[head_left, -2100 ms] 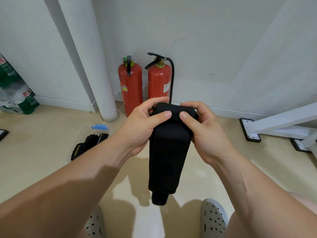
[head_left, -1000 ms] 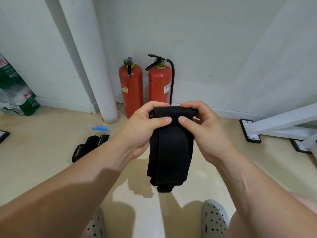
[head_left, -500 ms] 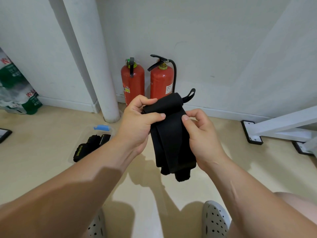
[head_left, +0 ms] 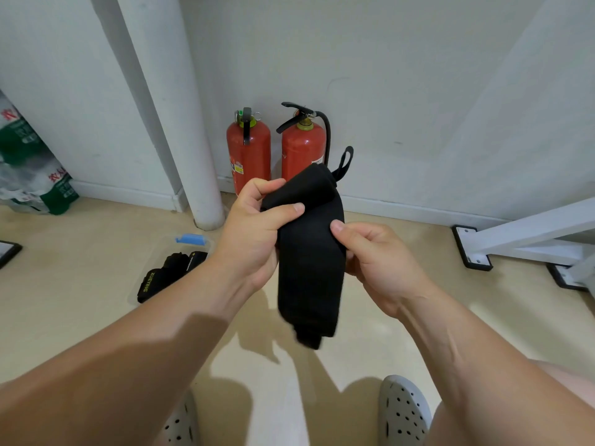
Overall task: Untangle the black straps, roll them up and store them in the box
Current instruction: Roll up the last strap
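Pale floor and a white wall fill the view, with a printed bag (head_left: 32, 175) leaning at the far left and a white pillar (head_left: 180, 123) beside it. Below and left of my left fingers a clear box (head_left: 161, 249) sits on the floor, with rolled black straps (head_left: 170, 272) already in it. Two red extinguishers (head_left: 248, 152) stand against the wall just behind the hands.

My left hand (head_left: 257, 236) grips the rolled top of the strap (head_left: 310, 262): the thumb lies across the front and the fingers curl round the back. The roll's axis tilts from that hand up toward the right, where a small loop (head_left: 346, 160) sticks out. From the roll the loose tail hangs straight down between both hands, its long axis vertical and its end clear of the floor. My right hand (head_left: 380, 262) pinches the tail's right edge, thumb in front, fingers curled behind.

As I judge it, rolling is partly done, and the remaining tail must be wound upward into the roll. The box lies on the left hand's side, so that hand is nearer for storing. At the far right stands a white frame (head_left: 531, 230).
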